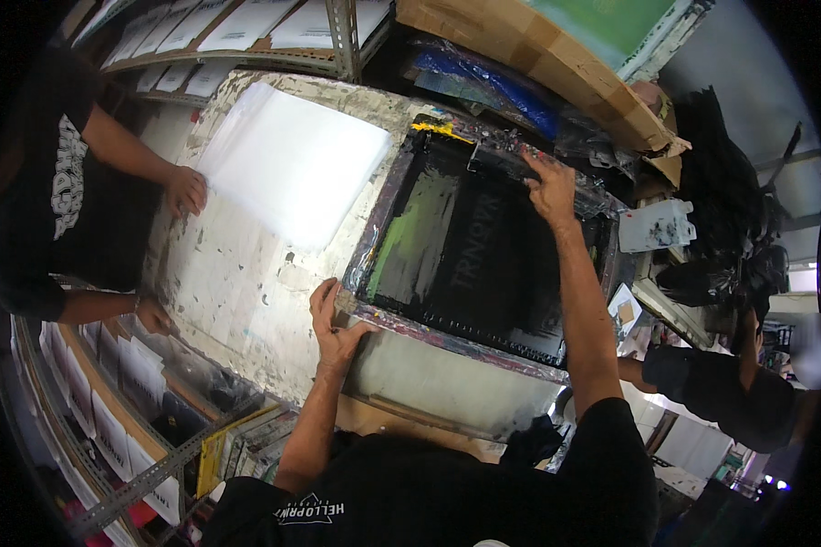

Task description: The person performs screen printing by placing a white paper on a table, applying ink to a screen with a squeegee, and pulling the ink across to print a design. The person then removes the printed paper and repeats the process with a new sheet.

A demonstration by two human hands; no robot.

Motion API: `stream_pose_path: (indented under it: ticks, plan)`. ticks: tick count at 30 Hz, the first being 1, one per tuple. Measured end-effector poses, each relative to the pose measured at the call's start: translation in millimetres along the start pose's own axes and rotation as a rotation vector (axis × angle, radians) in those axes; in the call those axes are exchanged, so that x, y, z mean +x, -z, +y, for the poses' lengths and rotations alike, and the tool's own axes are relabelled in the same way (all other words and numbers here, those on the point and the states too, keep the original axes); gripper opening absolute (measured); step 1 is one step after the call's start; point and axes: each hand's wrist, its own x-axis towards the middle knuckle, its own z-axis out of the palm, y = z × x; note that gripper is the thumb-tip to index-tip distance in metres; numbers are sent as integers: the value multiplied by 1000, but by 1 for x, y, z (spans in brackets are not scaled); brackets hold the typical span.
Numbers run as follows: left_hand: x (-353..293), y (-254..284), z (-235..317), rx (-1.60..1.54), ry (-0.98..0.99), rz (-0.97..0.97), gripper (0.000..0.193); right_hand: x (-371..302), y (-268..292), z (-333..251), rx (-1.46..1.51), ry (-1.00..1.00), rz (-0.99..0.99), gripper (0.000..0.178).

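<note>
A screen-printing frame (367, 239) with paint-stained edges lies on the worktable before me. Its mesh (493, 260) is coated with black ink, with a green-grey patch at the left and faint lettering in the middle. My left hand (330, 326) grips the frame's near left corner, thumb along the near edge. At the far side of the frame, my right hand (553, 190) holds a dark, ink-covered squeegee (494, 160); its fingertips are partly lost against the dark ink. White sheets (292, 164) lie on the table left of the frame.
A co-worker stands at the left, one hand (185, 190) beside the white sheets and the other (153, 314) at the table edge. Racks (342, 36) with printed sheets stand far left and near left. A white plastic container (655, 226) sits right of the frame. Another person (730, 387) is further right.
</note>
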Motion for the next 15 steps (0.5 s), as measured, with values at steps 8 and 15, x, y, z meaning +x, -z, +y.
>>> stream_pose_path:
  ticks: [8,15]
  plan:
    - [-1,-6,15,-231,193,30,95,-111,26,-67,-47,-21,-20,51]
    - [19,-2,58,-445,119,79,89,-191,124,-171,44,-24,-79,59]
